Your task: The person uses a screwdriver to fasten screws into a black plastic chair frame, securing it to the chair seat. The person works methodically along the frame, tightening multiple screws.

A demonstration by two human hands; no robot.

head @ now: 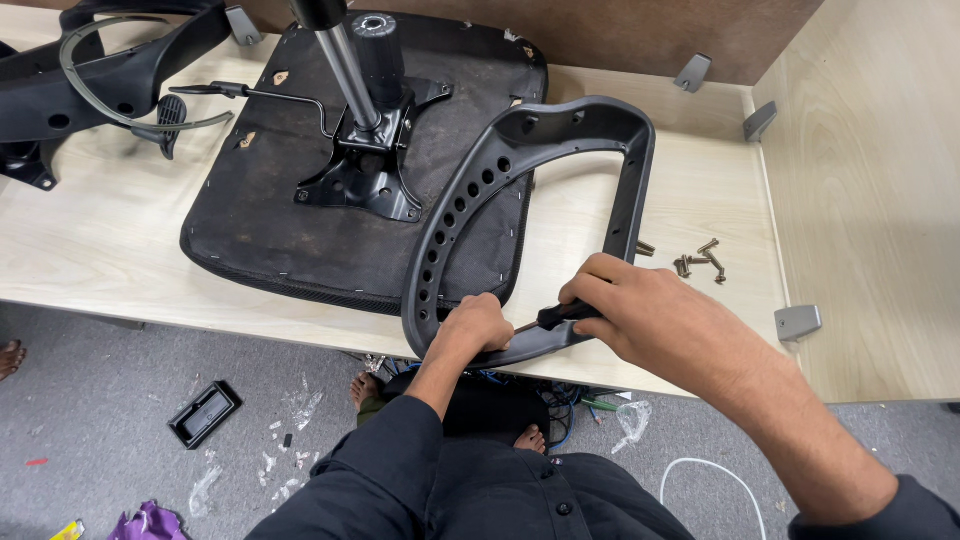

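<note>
Black looped plastic armrest (520, 190); row of round holes; curved

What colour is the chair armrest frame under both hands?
Black armrest frame, seen best in the head view.

Dark navy long sleeves, pushed up the forearms; buttoned dark shirt front, bare feet below

wooden table (120, 240) | on it: upturned chair seat (300, 220), black armrest frame (560, 160), loose screws (700, 262), chair backrest (60, 80)
</note>
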